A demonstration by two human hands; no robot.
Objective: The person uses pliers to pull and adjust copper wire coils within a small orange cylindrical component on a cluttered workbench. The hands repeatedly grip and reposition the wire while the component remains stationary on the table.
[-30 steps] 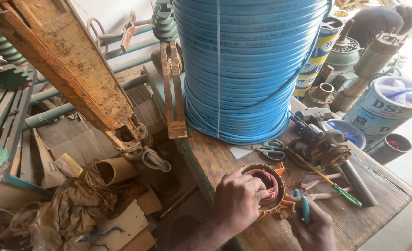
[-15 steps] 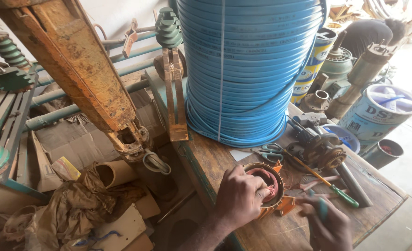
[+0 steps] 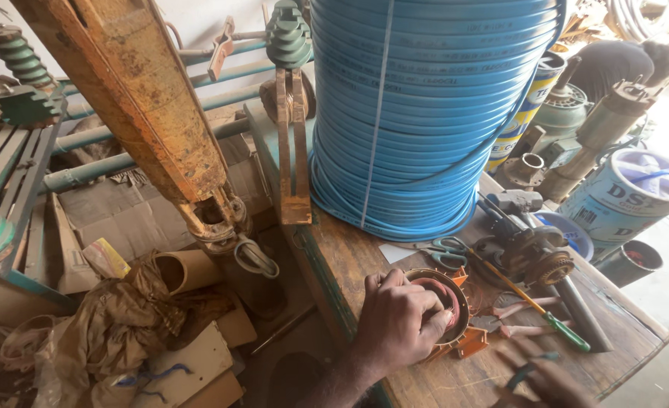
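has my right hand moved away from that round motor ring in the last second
Yes. The right hand, blurred, has drawn back toward the table's near edge, away from the ring that the left hand steadies.

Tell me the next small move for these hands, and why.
Probably bring the right hand, blurred and holding a green-handled tool, back to the round motor stator. The left hand already grips its rim, steadying it on the wooden bench.

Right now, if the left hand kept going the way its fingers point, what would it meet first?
The left hand already rests on the round motor stator; straight on, probably the red-handled pliers beyond it, though depth is unclear.
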